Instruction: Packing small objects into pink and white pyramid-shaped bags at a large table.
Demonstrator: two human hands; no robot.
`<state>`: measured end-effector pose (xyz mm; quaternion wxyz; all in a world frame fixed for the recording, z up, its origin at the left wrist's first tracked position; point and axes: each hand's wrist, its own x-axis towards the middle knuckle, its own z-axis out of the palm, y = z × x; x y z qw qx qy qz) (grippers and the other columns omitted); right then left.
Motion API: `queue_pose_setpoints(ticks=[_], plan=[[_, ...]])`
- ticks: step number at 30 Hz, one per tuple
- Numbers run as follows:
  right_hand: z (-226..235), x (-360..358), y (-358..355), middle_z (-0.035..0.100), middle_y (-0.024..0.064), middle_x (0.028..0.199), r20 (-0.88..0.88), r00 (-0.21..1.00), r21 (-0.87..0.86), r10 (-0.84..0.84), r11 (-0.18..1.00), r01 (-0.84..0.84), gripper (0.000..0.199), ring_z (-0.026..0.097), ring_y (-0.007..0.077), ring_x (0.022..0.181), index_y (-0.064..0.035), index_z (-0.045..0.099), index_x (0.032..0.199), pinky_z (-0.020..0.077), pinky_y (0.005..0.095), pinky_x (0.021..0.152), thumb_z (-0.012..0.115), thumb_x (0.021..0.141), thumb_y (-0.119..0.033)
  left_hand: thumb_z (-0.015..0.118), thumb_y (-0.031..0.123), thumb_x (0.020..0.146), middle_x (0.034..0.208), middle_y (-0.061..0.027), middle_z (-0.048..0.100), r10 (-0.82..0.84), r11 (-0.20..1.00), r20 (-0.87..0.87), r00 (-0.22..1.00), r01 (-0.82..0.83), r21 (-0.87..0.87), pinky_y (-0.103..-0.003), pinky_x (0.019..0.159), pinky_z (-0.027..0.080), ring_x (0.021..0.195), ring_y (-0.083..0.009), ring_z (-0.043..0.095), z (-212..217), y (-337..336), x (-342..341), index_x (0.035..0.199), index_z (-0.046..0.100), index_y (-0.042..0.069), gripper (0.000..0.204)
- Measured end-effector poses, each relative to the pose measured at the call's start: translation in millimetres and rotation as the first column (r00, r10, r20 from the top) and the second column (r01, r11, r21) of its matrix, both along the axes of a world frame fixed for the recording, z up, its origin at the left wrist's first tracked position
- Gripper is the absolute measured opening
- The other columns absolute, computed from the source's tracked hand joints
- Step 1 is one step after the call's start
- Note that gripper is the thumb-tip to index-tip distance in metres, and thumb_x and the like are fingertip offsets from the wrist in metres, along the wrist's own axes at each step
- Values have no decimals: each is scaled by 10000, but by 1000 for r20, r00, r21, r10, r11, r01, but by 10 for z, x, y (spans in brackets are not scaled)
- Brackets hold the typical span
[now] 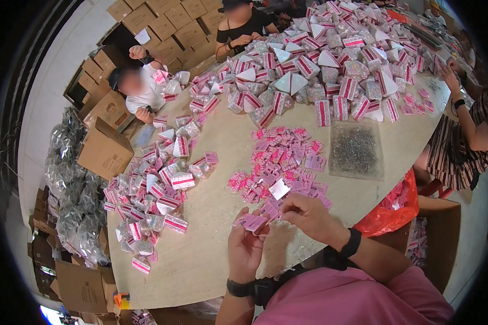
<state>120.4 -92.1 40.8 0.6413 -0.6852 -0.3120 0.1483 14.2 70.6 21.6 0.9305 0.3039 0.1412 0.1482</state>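
- Left hand [246, 246] near the table's [211, 227] near edge, fingers curled around a small stack of pink paper tags [252, 221].
- Right hand [309, 214] just beside it, thumb and fingertips pinching the top of the same stack.
- Loose heap of pink tags [279, 162] spread mid-table, just beyond both hands.
- Clear tray of small metal pins [355, 150] right of that heap, toward the right edge.
- Pink-and-white packets [152, 200] heaped along the left edge; a bigger mound [331, 59] at the far end.
- Orange plastic bag [393, 208] hanging off the right edge.
- Other people [141, 86] seated at the far and right sides.
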Motion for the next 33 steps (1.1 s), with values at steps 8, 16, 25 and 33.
queue_pose_setpoints(ticks=[8, 16, 25, 33], plan=[[-11, 6, 104, 544, 84, 875, 499, 851, -2, 166, 982, -190, 118, 567, 231, 794, -12, 573, 850, 457, 338, 715, 617, 753, -63, 540, 280, 914, 1040, -103, 598, -26, 974, -94, 995, 46, 220, -348, 838, 489, 924, -228, 597, -36, -60, -17, 1159, 498, 24, 357], [-47, -86, 126, 606, 75, 952, -638, 599, 495, 484, 854, -163, 41, 577, 162, 911, -33, 560, 836, 484, 316, 835, 601, 828, -30, 510, 378, 919, 1008, -67, 588, -240, 948, -304, 922, 290, 132, -316, 750, 505, 905, -195, 598, -73, -131, -95, 1145, 508, 42, 405], [24, -154, 101, 627, 77, 862, -680, 677, 328, 280, 943, -60, 94, 627, 154, 767, -35, 555, 866, 524, 283, 748, 632, 850, -87, 592, 47, 820, 875, -71, 547, 226, 1, 107, 968, -110, 994, -284, 685, 441, 756, -157, 533, 306, -248, -116, 1011, 537, 15, 201], [-67, -200, 107, 612, 100, 815, -695, 635, 356, 338, 929, -106, 93, 625, 170, 680, -1, 547, 882, 530, 289, 669, 613, 856, -60, 586, 48, 849, 736, -108, 522, 82, -299, 151, 985, -120, 947, -336, 574, 422, 640, -241, 521, 276, -164, -53, 856, 516, 16, 77]])
